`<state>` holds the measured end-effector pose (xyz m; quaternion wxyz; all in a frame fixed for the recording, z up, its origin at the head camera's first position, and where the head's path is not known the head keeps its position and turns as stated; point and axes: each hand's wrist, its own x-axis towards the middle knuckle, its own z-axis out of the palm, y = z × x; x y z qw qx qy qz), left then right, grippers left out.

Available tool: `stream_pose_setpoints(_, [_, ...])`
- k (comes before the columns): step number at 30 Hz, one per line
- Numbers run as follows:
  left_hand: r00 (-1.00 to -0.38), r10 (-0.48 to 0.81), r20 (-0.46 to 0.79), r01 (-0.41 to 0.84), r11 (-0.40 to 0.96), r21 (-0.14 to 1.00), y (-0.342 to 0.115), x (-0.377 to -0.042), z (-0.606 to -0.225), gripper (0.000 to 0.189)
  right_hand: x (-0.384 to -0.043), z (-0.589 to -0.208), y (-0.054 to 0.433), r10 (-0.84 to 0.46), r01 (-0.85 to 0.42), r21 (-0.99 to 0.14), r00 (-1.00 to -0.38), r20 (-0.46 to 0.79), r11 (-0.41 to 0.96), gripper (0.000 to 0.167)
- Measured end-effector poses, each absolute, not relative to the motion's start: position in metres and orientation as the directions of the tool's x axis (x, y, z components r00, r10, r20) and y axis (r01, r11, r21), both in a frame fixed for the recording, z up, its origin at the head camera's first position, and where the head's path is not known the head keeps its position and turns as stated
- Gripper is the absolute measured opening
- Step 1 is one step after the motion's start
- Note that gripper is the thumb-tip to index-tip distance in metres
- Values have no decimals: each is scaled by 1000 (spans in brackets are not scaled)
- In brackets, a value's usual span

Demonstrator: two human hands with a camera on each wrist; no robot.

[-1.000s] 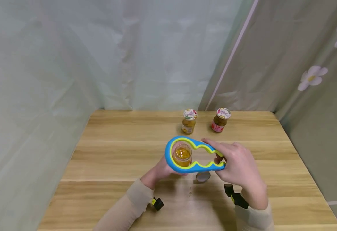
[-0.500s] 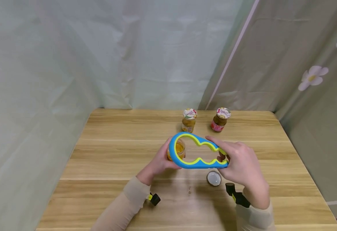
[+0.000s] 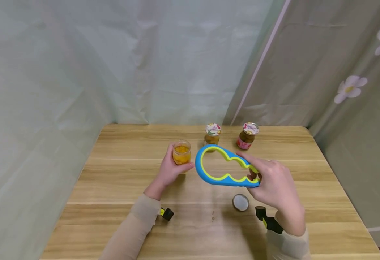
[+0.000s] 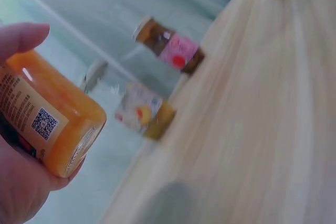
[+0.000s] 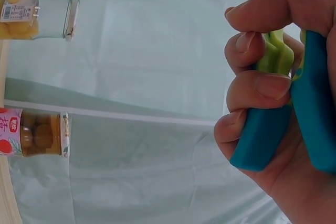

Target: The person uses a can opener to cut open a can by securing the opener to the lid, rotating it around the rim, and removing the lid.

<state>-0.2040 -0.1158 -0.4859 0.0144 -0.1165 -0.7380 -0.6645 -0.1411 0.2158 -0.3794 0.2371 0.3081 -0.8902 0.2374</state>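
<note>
My left hand grips an uncapped glass jar of orange-yellow contents, its mouth facing up. In the left wrist view the jar shows a label with a QR code, and its base is clear of the table. My right hand holds a blue jar opener with a yellow-green scalloped lining. Fingers curl round its handles in the right wrist view, and its wide loop points left with nothing inside. A metal lid lies on the table below the opener, pale inner side up.
Two capped jars stand at the back of the wooden table: one with yellow fruit, partly behind the opener, and a brown one with a pink label. A pale curtain hangs behind. Small drops lie near the front.
The open jar has come out from under the opener's loop and moved left and away with my left hand. The opener has shifted slightly right. The lid has tipped flat onto the table.
</note>
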Motion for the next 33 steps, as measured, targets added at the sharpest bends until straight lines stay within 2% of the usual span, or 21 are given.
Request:
stream_pose_setpoints(3, [-992, 54, 115, 122, 146, 982, -123, -217, -491, 75, -142, -379, 217, -430, -653, -275, -703, 566, 706, 78])
stream_pose_setpoints(7, [-994, -53, 98, 85, 206, 975, -135, -233, -501, 75, -142, -381, 218, -426, -646, -273, -707, 564, 713, 76])
stream_pose_setpoints(14, [-980, -176, 98, 76, 128, 989, -150, -255, -513, 76, -144, -381, 219, -408, -616, -259, -726, 553, 744, 70])
stream_pose_setpoints(22, [-964, -236, 126, 86, 171, 982, -158, -264, -521, 76, -143, -383, 220, -401, -595, -273, -750, 525, 755, 75])
stream_pose_setpoints(33, [-964, -242, 107, 67, 167, 984, -162, -269, -522, 82, -143, -383, 220, -400, -587, -277, -760, 513, 760, 74])
